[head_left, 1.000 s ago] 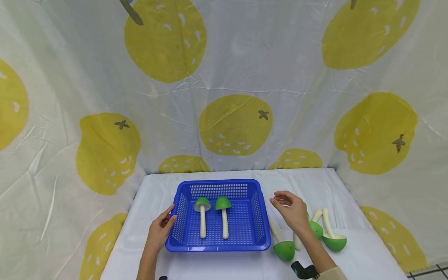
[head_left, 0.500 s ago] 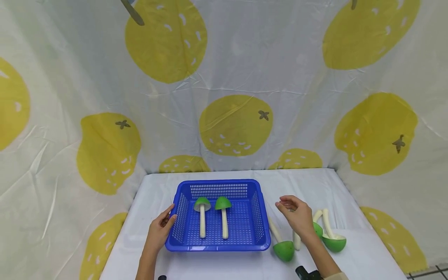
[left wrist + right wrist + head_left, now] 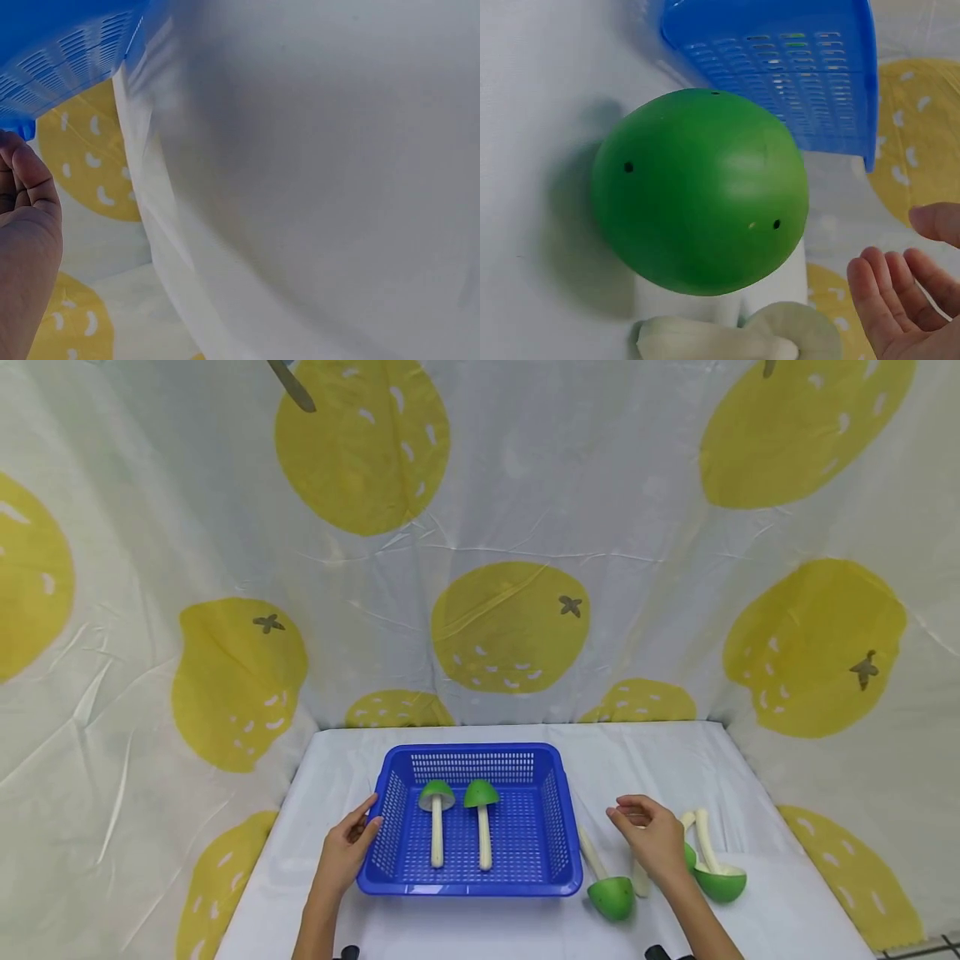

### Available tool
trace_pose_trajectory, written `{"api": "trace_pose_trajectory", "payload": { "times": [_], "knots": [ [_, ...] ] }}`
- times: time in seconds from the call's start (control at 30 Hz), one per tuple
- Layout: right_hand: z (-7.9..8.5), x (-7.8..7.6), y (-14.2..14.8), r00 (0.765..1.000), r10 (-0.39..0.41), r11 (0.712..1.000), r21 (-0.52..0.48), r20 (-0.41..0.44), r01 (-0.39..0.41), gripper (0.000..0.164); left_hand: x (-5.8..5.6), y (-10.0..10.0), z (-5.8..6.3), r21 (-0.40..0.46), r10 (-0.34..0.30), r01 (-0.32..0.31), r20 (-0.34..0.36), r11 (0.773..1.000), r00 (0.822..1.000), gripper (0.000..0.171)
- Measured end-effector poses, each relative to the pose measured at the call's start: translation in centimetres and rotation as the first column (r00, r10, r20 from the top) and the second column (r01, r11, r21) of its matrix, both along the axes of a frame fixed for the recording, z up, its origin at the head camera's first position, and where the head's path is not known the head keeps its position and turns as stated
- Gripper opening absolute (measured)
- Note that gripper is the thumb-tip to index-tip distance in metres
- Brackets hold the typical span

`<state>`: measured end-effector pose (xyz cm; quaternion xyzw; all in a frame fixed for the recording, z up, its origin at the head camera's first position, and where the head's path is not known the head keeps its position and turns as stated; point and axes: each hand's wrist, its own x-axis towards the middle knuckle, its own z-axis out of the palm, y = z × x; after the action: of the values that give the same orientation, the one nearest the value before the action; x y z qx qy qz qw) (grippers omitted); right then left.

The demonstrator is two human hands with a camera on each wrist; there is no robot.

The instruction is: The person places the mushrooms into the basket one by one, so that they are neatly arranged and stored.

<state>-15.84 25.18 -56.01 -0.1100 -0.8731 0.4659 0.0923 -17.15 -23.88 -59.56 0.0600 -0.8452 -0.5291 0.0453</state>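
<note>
My left hand (image 3: 347, 852) grips the left rim of a blue plastic basket (image 3: 480, 889); in the left wrist view its fingertips (image 3: 30, 169) are up against the blue edge. Two toy mushrooms with green caps lie inside, a left mushroom (image 3: 437, 831) and a right mushroom (image 3: 483, 835), stems toward me. My right hand (image 3: 652, 835) hovers right of the basket, fingers loosely bent, holding nothing. Below it lies a green-capped mushroom (image 3: 611, 897), its cap (image 3: 701, 191) large in the right wrist view. Another pale stem (image 3: 640, 881) shows partly under the hand.
More green-capped mushrooms (image 3: 720, 883) lie on the white tablecloth (image 3: 465, 935) to the right, some partly hidden by my right hand. A lemon-print curtain (image 3: 645, 610) hangs behind and along both sides of the table.
My right hand has drawn back to the right and slightly toward me, away from the basket. The left hand stays at the rim, and the mushrooms lie as before.
</note>
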Motion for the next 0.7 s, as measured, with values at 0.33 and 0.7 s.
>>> {"api": "trace_pose_trajectory", "payload": {
  "times": [0.33, 0.7],
  "knots": [
    [-1.9, 0.8, 1.4, 0.997, -0.063, 0.997, 0.041, 0.038, 0.062, 0.034, 0.0, 0.0, -0.1, -0.004, 0.008, -0.008, -0.041, 1.000, 0.999, 0.049],
    [-3.3, 1.1, 2.0, 0.991, -0.129, 0.988, 0.091, 0.018, 0.127, 0.029, -0.1, 0.0, -0.3, 0.031, 0.004, -0.003, -0.047, 1.000, 0.999, 0.048]
  ]
}}
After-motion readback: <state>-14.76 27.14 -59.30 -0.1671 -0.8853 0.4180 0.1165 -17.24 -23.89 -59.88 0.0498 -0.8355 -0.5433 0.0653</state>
